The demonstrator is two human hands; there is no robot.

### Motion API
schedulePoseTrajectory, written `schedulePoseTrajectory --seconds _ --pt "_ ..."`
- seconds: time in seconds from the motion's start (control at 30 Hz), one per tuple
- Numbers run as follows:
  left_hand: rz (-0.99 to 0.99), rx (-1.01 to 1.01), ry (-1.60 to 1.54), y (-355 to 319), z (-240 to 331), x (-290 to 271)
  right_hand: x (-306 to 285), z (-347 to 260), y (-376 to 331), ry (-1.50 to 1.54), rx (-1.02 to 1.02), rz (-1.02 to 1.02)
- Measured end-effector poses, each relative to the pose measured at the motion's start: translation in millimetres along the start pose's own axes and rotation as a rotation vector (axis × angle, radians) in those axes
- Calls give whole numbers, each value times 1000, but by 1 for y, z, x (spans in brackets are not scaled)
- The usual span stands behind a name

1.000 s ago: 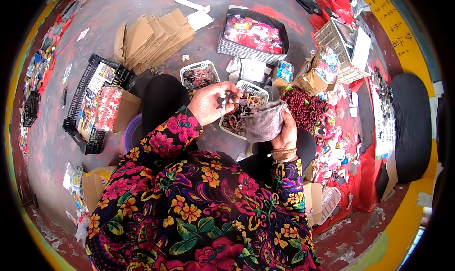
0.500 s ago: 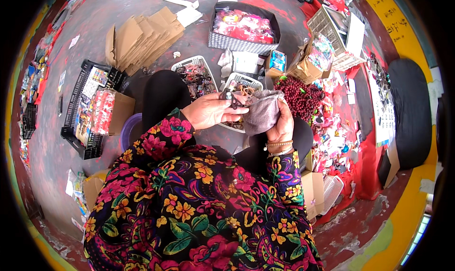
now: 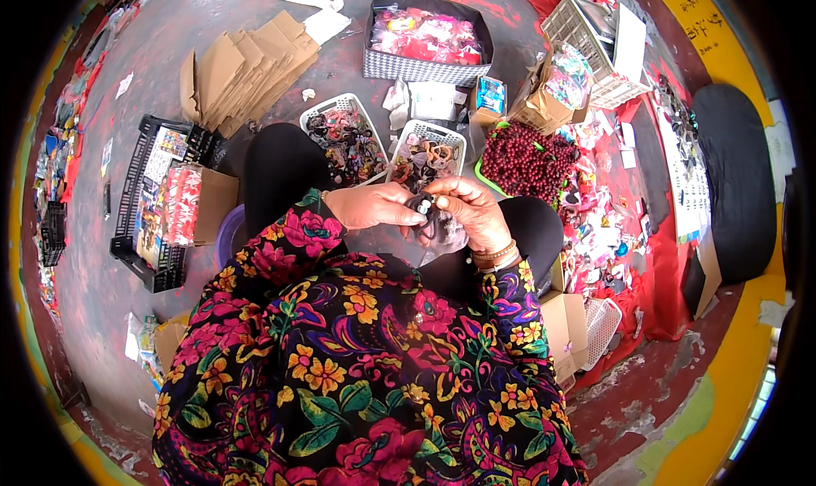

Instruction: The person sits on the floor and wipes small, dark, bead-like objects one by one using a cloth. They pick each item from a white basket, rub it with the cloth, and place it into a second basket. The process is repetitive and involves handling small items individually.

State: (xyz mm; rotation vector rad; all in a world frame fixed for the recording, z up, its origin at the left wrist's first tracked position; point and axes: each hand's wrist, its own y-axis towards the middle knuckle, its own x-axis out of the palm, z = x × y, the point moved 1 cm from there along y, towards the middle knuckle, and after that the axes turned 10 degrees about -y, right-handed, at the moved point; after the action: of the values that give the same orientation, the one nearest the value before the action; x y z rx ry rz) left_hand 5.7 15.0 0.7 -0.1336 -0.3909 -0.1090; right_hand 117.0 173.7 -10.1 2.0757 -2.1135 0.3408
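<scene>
Close in front of me, my left hand [image 3: 370,206] pinches a small dark hair tie [image 3: 422,206] with a pale ornament on it. The fingertips of my right hand [image 3: 476,218] meet at the same hair tie from the other side. Below the fingers a greyish-mauve cloth piece [image 3: 449,234] hangs, mostly hidden by my right hand; what bears it I cannot make out. Just beyond my hands stands a white basket [image 3: 461,138] of brown and dark hair ties. Left of it is another white basket [image 3: 380,139] with mixed hair ties.
A green-rimmed tray of dark red beads [image 3: 531,165] lies at right, near an open carton [image 3: 531,108]. Farther off stands a checked box [image 3: 425,68] of pink packets. Folded cardboard [image 3: 255,70] and a black crate [image 3: 127,197] are at left. Loose trinkets [image 3: 595,223] cover the right floor.
My right hand has come left and turned to pinch at the hair tie. The cloth, earlier held up in it, now hangs lower and mostly hidden. The view has shifted slightly.
</scene>
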Motion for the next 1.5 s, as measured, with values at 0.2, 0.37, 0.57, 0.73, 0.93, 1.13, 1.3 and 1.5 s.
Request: schedulePoseTrajectory --seconds 0.2,0.37,0.57,0.73,0.93,1.13,1.3,1.5 --pt "353 17 130 0 -6 -5 -5 4 2 -5 11 214" --pt "620 126 118 -5 -1 -8 -10 13 5 111 67 290" --pt "623 236 -552 -3 -11 -9 -8 14 6 165 94 240" --pt "563 345 -808 2 -9 -4 -3 12 6 144 96 242" --pt "581 354 -714 4 -10 -4 -6 14 6 132 68 213" --pt "607 373 -837 5 -11 -2 -5 16 7 100 83 208" --pt "710 270 -809 3 -3 3 -5 16 8 96 80 220" --pt "705 235 -796 2 -11 -9 -4 16 8 55 96 232"
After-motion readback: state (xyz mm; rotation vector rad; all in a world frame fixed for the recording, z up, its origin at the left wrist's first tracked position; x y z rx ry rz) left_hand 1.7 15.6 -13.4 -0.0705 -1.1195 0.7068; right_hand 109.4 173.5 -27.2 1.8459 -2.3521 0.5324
